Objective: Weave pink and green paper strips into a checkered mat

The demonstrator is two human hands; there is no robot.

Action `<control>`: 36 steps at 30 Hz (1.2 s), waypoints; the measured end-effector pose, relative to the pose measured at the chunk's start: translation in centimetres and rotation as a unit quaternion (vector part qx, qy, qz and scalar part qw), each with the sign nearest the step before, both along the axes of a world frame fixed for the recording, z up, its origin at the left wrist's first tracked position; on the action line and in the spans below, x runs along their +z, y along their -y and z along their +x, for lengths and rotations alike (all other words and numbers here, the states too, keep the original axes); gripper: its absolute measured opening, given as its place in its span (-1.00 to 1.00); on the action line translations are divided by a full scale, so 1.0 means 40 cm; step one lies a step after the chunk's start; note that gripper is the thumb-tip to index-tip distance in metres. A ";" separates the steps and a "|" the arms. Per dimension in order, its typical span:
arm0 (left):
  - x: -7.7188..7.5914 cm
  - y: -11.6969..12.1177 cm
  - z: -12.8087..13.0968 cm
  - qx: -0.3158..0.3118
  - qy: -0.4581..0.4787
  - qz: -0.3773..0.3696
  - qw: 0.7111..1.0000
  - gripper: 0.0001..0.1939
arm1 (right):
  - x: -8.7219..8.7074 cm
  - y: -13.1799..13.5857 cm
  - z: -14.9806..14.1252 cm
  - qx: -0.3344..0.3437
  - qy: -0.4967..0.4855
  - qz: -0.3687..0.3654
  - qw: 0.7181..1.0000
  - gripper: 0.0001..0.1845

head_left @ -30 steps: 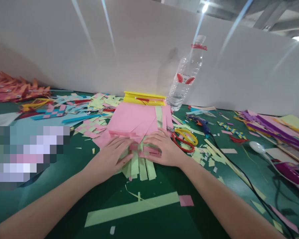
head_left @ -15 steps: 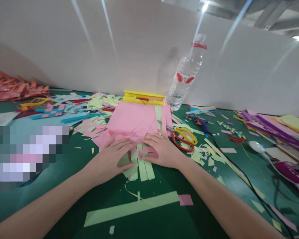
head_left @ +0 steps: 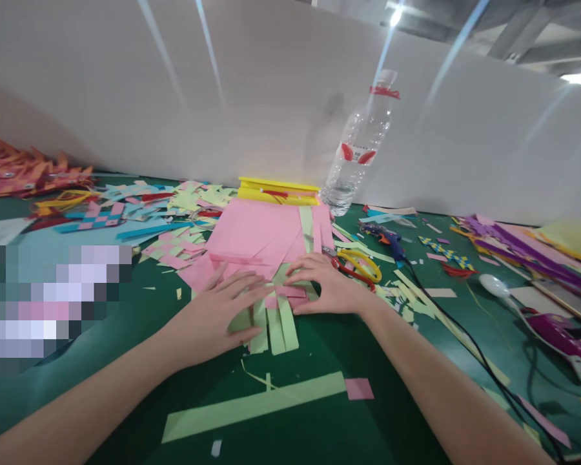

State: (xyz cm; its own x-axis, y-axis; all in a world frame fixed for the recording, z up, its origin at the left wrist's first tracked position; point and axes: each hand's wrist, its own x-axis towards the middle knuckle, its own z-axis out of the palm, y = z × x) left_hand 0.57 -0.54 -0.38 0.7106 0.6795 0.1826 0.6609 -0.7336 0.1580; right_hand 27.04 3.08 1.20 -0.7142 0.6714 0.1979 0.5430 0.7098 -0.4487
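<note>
Light green paper strips [head_left: 285, 332], crossed by pink strips [head_left: 295, 292], lie loosely woven on the green table. My left hand [head_left: 223, 307] rests over the weave's left side, its fingers stretched out and the thumb apart. On the other side my right hand [head_left: 334, 284] arches over the strips; a gap shows between its thumb and fingers, and its fingertips touch the weave. Both hands cover part of it. Pink paper sheets [head_left: 252, 226] lie just behind. Scissors with red and yellow handles [head_left: 365, 265] are beside my right hand. Nearer me lies a long green strip [head_left: 252, 407] by a pink paper piece [head_left: 359, 389].
A water bottle [head_left: 356, 158] leans against the white partition [head_left: 174, 77]. At right are a blue glue gun [head_left: 392, 244] with a black cable, a white spoon [head_left: 496, 285] and a purple tool [head_left: 561, 336]. Paper scraps [head_left: 198, 197] litter the left; orange folded paper [head_left: 29, 174] stands beyond.
My right hand has shifted slightly right and its fingers have arched, widening the gap to the thumb. My left hand has edged a little toward the right over the weave.
</note>
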 end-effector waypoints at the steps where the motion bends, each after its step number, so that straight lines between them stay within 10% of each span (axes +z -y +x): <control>1: -0.001 0.000 0.000 -0.009 -0.003 0.004 1.000 -0.44 | 0.000 0.001 -0.001 0.001 0.000 0.000 1.000 -0.55; 36: 0.005 0.002 -0.007 -0.033 -0.009 0.005 0.999 -0.57 | -0.012 0.003 -0.028 -0.025 0.010 0.075 0.997 -0.86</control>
